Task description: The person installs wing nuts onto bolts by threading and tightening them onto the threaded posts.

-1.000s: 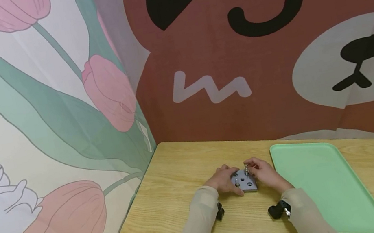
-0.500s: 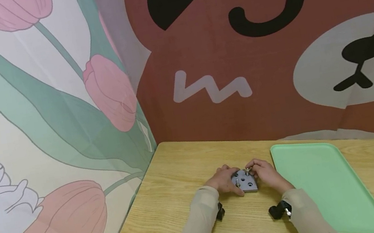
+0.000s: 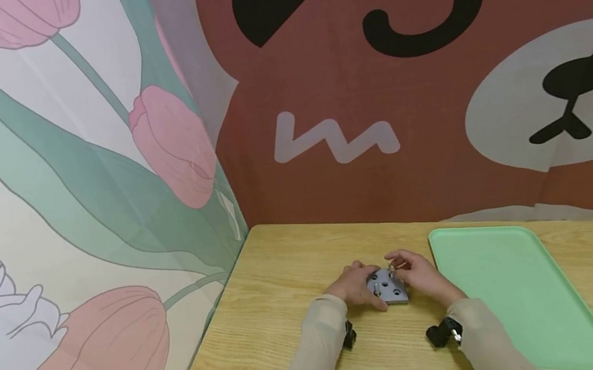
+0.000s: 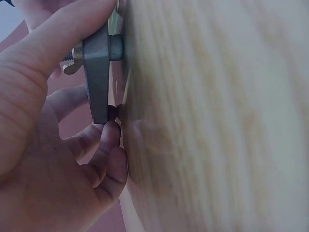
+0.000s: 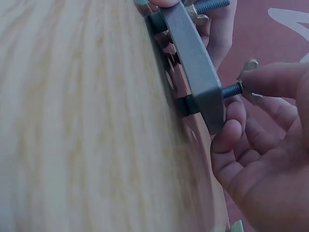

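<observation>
A grey metal plate (image 3: 391, 300) with several holes is held close over the wooden table. My left hand (image 3: 351, 286) grips its left side, with the thumb at the near edge and fingers at the far side. Two bolts pass up through the plate, their heads on the underside. At the far right corner my right hand (image 3: 416, 272) pinches a wing nut (image 5: 250, 65) at the tip of one threaded bolt (image 5: 232, 90); its lower fingers touch the plate's edge. Another wing nut (image 4: 71, 66) sits down against the plate on the second bolt, beside my left thumb.
A light green tray (image 3: 515, 292) lies on the wooden table (image 3: 284, 252) to the right, near my right forearm. Printed cloth walls (image 3: 334, 198) stand behind the table and along its left side. Each wrist wears a black camera mount (image 3: 442, 334).
The right fingers shift and re-grip around the wing nut at the bolt's tip, the index finger lifting slightly. My left hand and the plate stay in place.
</observation>
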`<action>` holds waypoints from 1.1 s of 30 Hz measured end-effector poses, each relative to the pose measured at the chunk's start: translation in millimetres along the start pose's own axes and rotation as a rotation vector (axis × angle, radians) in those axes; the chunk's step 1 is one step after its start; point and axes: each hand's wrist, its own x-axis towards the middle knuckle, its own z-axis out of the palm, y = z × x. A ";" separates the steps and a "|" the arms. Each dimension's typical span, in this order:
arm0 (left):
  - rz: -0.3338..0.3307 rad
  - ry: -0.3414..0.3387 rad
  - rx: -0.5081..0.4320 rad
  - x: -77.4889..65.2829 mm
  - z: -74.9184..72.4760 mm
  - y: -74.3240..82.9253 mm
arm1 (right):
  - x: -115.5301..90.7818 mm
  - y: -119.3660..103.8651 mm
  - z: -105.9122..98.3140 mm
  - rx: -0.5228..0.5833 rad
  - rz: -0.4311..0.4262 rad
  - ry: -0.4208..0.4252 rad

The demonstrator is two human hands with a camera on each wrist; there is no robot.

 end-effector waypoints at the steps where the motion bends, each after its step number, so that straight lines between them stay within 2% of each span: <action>1: 0.000 0.000 0.004 0.1 0.0 0.0 | 0.0 -0.1 0.1 -0.021 -0.007 0.001; 8: 0.011 0.006 0.002 0.5 0.6 -0.6 | 1.0 -1.7 1.1 -0.097 0.006 0.034; 14: 0.003 -0.001 -0.008 -1.0 -0.8 2.1 | -1.0 -4.4 -0.8 0.022 0.065 0.021; 22: -0.004 0.007 0.010 -1.0 -1.0 3.2 | -1.3 -1.0 -3.7 0.144 0.088 0.011; 26: 0.005 0.005 0.016 -0.7 -0.7 1.2 | -1.0 1.2 -2.4 0.102 0.056 0.020; 31: 0.009 0.002 0.011 -0.7 0.2 -0.4 | -0.5 2.4 0.5 -0.007 -0.030 0.014; 33: 0.005 -0.003 0.006 -0.9 0.5 -1.0 | 0.0 2.8 1.9 -0.043 -0.036 0.018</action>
